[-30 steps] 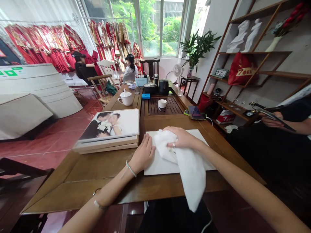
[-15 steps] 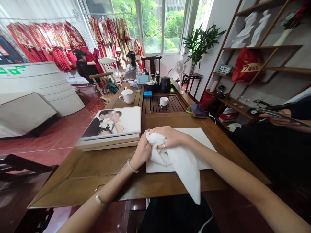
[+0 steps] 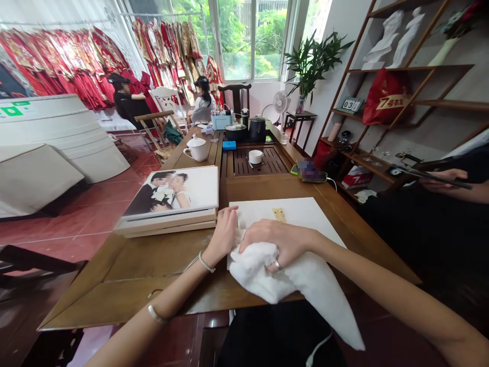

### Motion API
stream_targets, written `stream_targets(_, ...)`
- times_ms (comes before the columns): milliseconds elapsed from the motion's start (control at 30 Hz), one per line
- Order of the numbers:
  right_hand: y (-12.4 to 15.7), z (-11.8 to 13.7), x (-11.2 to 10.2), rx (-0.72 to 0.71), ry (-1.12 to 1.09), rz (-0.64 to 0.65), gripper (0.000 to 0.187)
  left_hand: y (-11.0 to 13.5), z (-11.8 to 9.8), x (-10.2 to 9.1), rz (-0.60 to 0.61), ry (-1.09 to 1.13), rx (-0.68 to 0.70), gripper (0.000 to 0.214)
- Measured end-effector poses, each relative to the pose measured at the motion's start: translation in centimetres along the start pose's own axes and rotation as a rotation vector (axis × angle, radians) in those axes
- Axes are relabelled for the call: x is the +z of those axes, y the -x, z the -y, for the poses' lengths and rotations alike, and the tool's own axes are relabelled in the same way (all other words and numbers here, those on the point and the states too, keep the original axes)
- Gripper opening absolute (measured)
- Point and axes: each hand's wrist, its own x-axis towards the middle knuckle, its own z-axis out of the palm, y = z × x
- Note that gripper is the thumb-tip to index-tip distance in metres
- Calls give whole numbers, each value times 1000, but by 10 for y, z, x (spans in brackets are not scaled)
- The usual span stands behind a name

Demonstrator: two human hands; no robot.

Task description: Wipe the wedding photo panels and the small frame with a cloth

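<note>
A white board (image 3: 305,211) lies flat on the wooden table in front of me, with a small gold-coloured plate (image 3: 279,214) on its upper face. My right hand (image 3: 277,239) is closed around a bunched white cloth (image 3: 255,270) and presses it on the board's near part. The cloth's loose end hangs past the table's front edge. At the board's left edge is my left hand (image 3: 225,232), its fingers close together and curled against that edge. Its thumb is mostly hidden.
Framed couple photos (image 3: 206,191) are stacked to the left. Further back stand a lidded white cup (image 3: 197,149), a small white bowl (image 3: 255,156) on a slatted tea tray (image 3: 273,165) and a phone (image 3: 311,172). A person's hand (image 3: 445,181) holds a dark device at right.
My right hand has drawn the cloth toward me and slightly right, uncovering the gold-coloured plate. My left hand stays by the board's left edge.
</note>
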Motion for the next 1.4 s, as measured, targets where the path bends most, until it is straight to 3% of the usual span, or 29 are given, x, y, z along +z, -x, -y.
stream_targets(200,30,11,-5,77,-34,25,58,7,18,10,157,-318,270,48)
stream_targets(333,62,1,-17,285,43,-143,56,10,23,11,170,-414,269,57)
stream_targets(433,83,-19,-24,475,145,-339,52,11,22,10,189,-455,270,60)
stream_targets(533,90,-43,-30,573,181,-448,49,10,21,9,186,-464,280,59)
stream_targets(667,76,-62,-35,586,195,-499,50,10,19,9,191,-448,264,60)
stream_targets(767,60,-61,-33,558,240,-498,49,10,16,8,203,-436,220,62)
stream_targets(1000,49,-11,-10,335,272,-280,55,10,12,6,225,-459,211,62)
stream_targets(1100,61,11,-4,311,204,-176,55,10,12,5,244,-469,211,64)
stream_targets(1200,85,14,-4,352,128,-171,57,10,13,5,229,-467,221,63)
stream_targets(1300,114,-3,-11,469,92,-258,57,10,15,5,234,-476,238,63)
stream_targets(1400,137,-28,-21,645,176,-434,53,10,16,5,224,-472,251,62)
